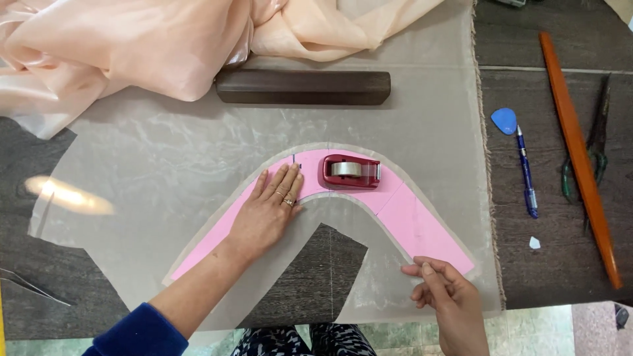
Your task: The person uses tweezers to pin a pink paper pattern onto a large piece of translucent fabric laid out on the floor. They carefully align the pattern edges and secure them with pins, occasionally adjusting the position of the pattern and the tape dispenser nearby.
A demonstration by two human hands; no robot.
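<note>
Pattern piece: a pink curved paper pattern (409, 221), shaped like a boomerang or wide arch, lies flat on the sheer fabric at the middle of the table.
Pattern orientation: its crown points away from the person, toward the dark block; its two arms run down toward the near edge, one to the lower left and one to the lower right. The long axis overall runs left to right across the table.
Left hand: the left hand (267, 211) lies palm down, fingers spread flat and open, pressing on the left arm of the pattern just beside the crown. It grips nothing. A ring shows on one finger.
Right hand: the right hand (448, 296) sits at the tip of the right arm of the pattern, fingers curled in with thumb and forefinger pinched together. Whether they pinch the fabric edge or something small, I cannot tell.
Tape dispenser: a red tape dispenser (351, 171) stands on the crown of the pattern, just right of the left fingertips, lengthwise left to right.
Fabric: a pale translucent fabric (165, 158) is spread under the pattern, with a cut margin following the pattern's outline; peach fabric (132, 46) is bunched at the far left.
Weight: a dark wooden block (303, 87) rests on the fabric beyond the pattern.
Right side of table: a blue pen (526, 175), blue tailor's chalk (504, 120), an orange stick (580, 158) and scissors (597, 142) lie well apart from the hands.
</note>
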